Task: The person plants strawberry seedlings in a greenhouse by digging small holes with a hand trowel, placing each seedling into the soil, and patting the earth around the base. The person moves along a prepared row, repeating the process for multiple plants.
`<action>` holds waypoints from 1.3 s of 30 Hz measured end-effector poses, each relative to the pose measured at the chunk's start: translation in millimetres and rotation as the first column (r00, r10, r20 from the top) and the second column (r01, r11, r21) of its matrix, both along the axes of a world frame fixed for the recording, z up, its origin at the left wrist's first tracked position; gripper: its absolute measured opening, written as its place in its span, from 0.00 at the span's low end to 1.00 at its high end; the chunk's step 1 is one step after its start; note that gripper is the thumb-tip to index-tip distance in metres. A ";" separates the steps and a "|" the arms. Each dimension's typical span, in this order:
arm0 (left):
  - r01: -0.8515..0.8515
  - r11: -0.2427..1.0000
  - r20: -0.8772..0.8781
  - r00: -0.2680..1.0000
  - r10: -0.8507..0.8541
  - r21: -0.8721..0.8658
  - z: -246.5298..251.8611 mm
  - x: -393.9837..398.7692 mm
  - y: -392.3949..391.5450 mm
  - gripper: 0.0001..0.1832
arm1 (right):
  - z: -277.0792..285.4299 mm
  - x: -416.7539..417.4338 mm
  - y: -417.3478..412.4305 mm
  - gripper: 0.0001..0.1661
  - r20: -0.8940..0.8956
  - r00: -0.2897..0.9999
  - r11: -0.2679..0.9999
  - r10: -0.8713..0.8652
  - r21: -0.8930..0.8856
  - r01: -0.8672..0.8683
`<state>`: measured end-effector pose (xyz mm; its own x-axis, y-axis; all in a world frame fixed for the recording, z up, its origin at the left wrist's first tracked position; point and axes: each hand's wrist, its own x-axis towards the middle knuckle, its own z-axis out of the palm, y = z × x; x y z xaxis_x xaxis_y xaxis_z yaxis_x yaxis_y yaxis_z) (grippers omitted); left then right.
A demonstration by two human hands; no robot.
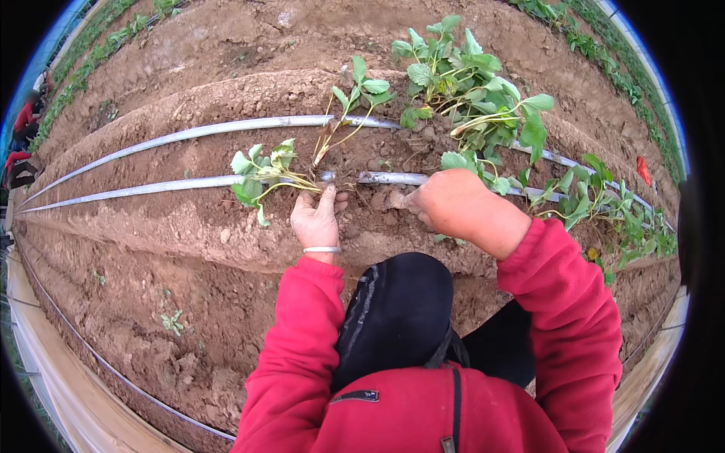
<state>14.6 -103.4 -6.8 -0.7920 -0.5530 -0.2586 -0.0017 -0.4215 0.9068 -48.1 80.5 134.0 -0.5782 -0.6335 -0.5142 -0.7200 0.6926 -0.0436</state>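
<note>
Between the thumb and fingers of my left hand [319, 216] is the base of a strawberry seedling [271, 172], its leaves pointing left and its roots right. My right hand [439, 201] is at the soil to the right of those roots, fingers bent downward; it appears to grip a small soil-covered thing, but what it is cannot be made out. Another strawberry seedling [354, 93] lies just beyond my left hand, across the drip tape [226, 128]. A leafy pile of strawberry plants [476, 90] rests on the bed beyond my right hand.
Two pale drip tapes, the nearer one [170, 186] partly soil-covered, run along the raised soil bed [209, 238]. More strawberry plants [600, 198] stand at right. A red object [643, 170] lies beyond them. People in red [24, 119] are at the far left edge.
</note>
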 end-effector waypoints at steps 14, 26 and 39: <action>0.043 0.984 -0.039 0.998 -0.050 -0.170 4.8 4.8 7.2 0.05 | -0.5 4.2 -19.4 0.10 0.045 0.999 0.996 0.009 0.084 -0.012; 0.146 0.189 0.138 0.989 -0.058 -0.971 -7.5 13.4 19.2 0.13 | 5.8 25.8 40.9 0.14 -0.039 0.989 0.964 -0.142 -0.231 0.129; 0.033 0.232 -0.004 0.987 -0.158 -0.972 -14.5 11.6 15.9 0.13 | -39.3 42.9 18.2 0.18 0.016 0.966 0.908 -0.259 -0.337 0.249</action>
<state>26.2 -87.5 -21.3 -0.8405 -0.2510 0.4802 0.1245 0.7730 0.6220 -5.2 98.7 94.7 -0.7536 -0.5947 -0.2801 -0.5258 0.8010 -0.2861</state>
